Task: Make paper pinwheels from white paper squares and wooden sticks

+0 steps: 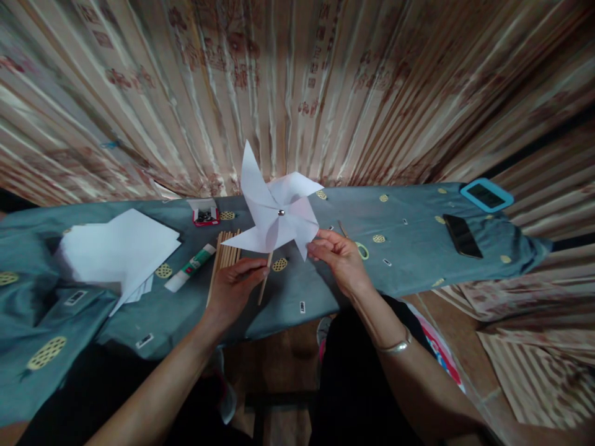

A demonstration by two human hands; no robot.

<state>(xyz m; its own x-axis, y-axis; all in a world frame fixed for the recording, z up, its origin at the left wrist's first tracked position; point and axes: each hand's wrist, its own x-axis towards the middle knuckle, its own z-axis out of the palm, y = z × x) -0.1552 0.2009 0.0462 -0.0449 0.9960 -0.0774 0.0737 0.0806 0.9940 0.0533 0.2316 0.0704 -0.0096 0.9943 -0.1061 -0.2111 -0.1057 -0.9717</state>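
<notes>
A white paper pinwheel (297, 214) with a shiny pin at its centre is held up over the cloth-covered table. Its thin wooden stick (264, 286) is pinched between the thumb and fingers of my left hand (237, 282). My right hand (341, 257) has its thumb and fingers closed on the edge of the lower right blade. Behind my left hand lies a bundle of wooden sticks (227, 249). Just beyond my right hand is a pair of scissors (361, 250) with light green handles, partly hidden by the hand.
Left on the grey-blue cloth (334, 285) are a stack of white paper (125, 248), a glue stick (190, 267) and a small red box of pins (206, 214). At right lie a black phone (462, 236) and a blue-framed device (487, 196). A curtain (279, 93) hangs behind.
</notes>
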